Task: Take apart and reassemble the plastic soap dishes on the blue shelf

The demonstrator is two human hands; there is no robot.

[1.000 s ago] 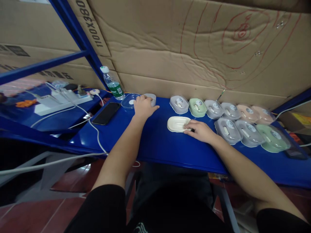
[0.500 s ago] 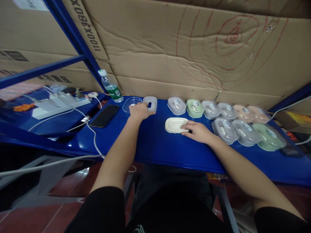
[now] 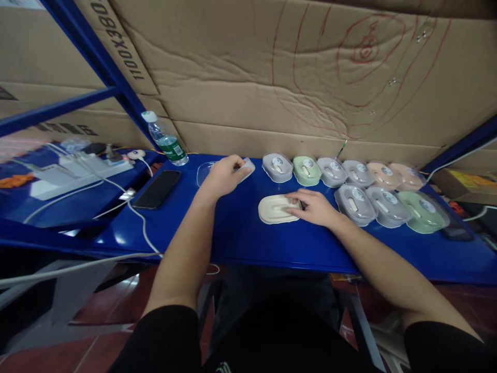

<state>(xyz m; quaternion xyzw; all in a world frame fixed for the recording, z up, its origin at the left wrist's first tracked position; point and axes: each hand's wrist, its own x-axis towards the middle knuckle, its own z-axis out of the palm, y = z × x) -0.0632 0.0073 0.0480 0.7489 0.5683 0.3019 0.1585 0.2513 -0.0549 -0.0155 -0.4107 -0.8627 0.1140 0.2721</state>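
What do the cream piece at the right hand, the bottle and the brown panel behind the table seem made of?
Cream piece: probably moulded plastic with a satin finish, from its even colour and smooth rounded edge, though the look leaves this open.
Bottle: likely clear plastic, glossy and see-through above its green label.
Panel: cardboard, matt, with paper-like creases.

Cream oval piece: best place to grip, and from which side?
I'd pinch the free left end of the cream oval piece across its narrow width, coming from the left and above. It is low, longer left to right, and the right hand covers its right end.
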